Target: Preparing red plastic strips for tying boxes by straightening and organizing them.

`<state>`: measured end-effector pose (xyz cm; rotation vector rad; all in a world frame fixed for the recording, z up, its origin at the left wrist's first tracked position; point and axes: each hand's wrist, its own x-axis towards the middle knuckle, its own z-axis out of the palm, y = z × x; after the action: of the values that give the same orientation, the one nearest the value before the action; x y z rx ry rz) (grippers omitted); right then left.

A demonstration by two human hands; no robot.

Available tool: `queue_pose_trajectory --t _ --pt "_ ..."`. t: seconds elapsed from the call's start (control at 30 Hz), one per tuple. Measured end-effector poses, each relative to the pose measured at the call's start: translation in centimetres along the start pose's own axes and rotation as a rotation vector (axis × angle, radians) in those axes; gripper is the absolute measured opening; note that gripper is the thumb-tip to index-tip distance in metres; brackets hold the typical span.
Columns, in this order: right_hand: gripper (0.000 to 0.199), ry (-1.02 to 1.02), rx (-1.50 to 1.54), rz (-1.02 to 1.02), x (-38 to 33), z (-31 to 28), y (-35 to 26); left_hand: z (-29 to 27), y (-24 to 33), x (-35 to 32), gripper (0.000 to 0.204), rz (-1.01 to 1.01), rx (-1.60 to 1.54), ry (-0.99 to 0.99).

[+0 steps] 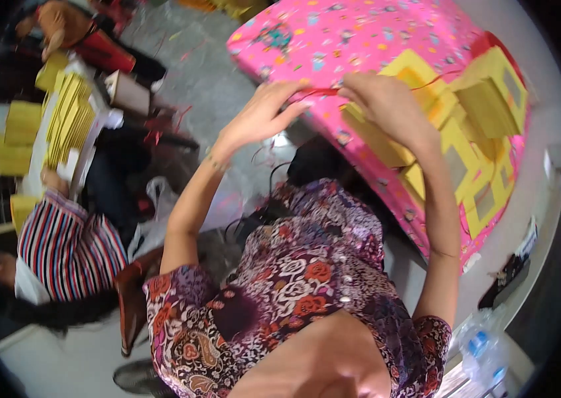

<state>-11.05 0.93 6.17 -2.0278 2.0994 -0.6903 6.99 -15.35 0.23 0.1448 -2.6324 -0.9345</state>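
A short stretch of red string point(323, 91) runs taut between my two hands, above the near edge of a table under a pink patterned cover point(333, 26). My left hand point(270, 111) pinches one end, thumb and fingers drawn together. The other end sits in the curled fingers of my right hand point(386, 106), whose fingertips are partly hidden. Right beside and beyond that hand lie several yellow paper boxes point(486, 99) with grey window-like panels. Thin red strands trail among them.
On the left, a person in a striped top point(71, 245) sits by a stack of yellow pieces point(71, 119). Another person in orange point(61, 26) is farther back. Red scraps point(161, 126) lie about the floor. A plastic bag with bottles point(483, 348) stands at lower right.
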Motion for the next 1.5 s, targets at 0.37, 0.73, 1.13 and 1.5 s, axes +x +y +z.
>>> queue_pose_trajectory --t 0.37,0.73,1.13,1.5 --pt "0.020 -0.071 0.039 -0.085 3.3 1.5 -1.8 -1.4 2.2 1.1 0.018 -0.132 0.074 -0.165" --pt "0.017 0.372 0.330 0.046 3.2 2.0 -2.1 -0.7 2.2 0.8 0.026 -0.091 -0.257 0.314" --pt "0.015 0.546 0.991 0.386 1.4 6.1 -3.8 5.2 3.5 1.1 0.035 -0.209 -0.856 0.444" --pt "0.037 0.550 1.282 0.408 3.1 6.3 -5.8 3.3 4.0 2.9 0.024 -0.121 -0.747 0.590"
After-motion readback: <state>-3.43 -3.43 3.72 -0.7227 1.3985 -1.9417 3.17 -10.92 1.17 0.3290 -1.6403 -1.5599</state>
